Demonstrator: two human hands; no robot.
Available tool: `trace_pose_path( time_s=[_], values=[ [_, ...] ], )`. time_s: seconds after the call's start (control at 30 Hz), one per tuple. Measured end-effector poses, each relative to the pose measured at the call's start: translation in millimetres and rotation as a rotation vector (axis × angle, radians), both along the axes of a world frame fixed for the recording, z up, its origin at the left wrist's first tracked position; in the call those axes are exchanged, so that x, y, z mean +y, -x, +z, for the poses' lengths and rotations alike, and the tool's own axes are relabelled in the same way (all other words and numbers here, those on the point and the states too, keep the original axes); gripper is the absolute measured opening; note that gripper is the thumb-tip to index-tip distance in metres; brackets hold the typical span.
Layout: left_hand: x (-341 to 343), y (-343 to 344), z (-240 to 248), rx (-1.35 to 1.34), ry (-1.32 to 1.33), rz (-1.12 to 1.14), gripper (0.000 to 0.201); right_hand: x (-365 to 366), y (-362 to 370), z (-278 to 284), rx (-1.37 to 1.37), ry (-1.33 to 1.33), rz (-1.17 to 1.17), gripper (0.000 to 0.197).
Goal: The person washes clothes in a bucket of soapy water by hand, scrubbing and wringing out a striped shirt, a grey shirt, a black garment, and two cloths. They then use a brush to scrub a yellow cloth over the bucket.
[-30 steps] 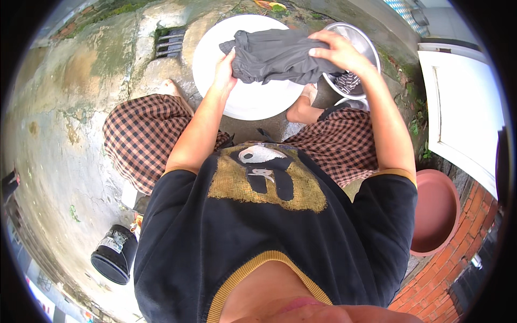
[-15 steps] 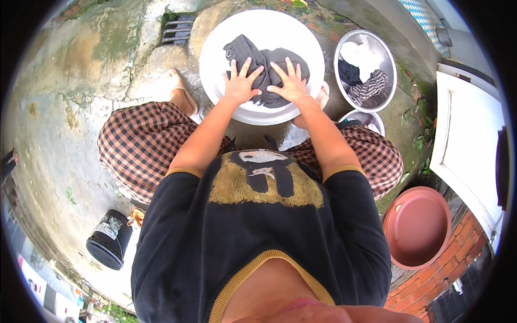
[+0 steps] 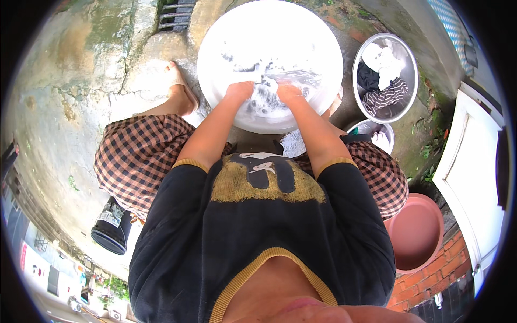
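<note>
A large round white basin [image 3: 272,126] stands between my feet, with foamy water [image 3: 265,103] in it. My left hand [image 3: 240,90] is sunk past the knuckles in the suds at the basin's near middle. Close by on the right, my right hand [image 3: 289,92] is under the foam as well. The fingers of both hands are hidden. Dark grey cloth, seen plainly in the earlier view, is now covered by suds, with only dark patches showing through. Whether either hand grips it cannot be seen.
Right of the basin, a metal bowl [image 3: 413,94] holds white, dark and striped clothes. A smaller metal bowl [image 3: 389,141] with cloth sits by my right knee. A reddish plastic tub [image 3: 414,231] and a black bucket [image 3: 111,229] stand farther back. A drain grate [image 3: 175,16] lies far left.
Both hands have gone from lying spread on the dark cloth to being down in the foamy water. The cloth has sunk under the suds. My view has shifted slightly.
</note>
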State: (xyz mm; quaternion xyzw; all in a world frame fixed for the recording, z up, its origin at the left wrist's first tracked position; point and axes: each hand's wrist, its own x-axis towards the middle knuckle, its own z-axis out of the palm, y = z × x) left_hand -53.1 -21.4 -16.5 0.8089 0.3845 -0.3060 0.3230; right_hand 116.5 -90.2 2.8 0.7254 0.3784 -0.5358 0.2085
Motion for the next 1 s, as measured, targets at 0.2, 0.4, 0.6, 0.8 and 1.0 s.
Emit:
trace_pose_path(
  time_s=[0.2, 0.4, 0.6, 0.8, 1.0],
  values=[
    [23.9, -18.3, 11.9, -0.159, 0.179, 0.298, 0.043, -14.8, -18.8, -46.1, -0.056, 0.026, 0.114, 0.050],
    [39.9, -21.6, -8.6, -0.139, -0.186, 0.071, 0.036, 27.4, -30.4, 10.8, -0.025, -0.206, 0.025, 0.040],
    [61.2, -39.0, 30.4, -0.536, 0.036, 0.725, 0.037, -12.6, -75.5, -11.4, -0.062, -0.854, -0.604, 0.039],
    [86.4, -63.2, 106.9, -0.971, 0.544, 1.356, 0.015, -55.4, -47.5, -44.1, 0.108, -1.015, -1.198, 0.100],
    [83.6, -53.2, 190.3, -1.233, 0.787, 1.488, 0.013, -45.3, -24.5, -9.7, 0.388, -0.594, -1.449, 0.052]
  ],
)
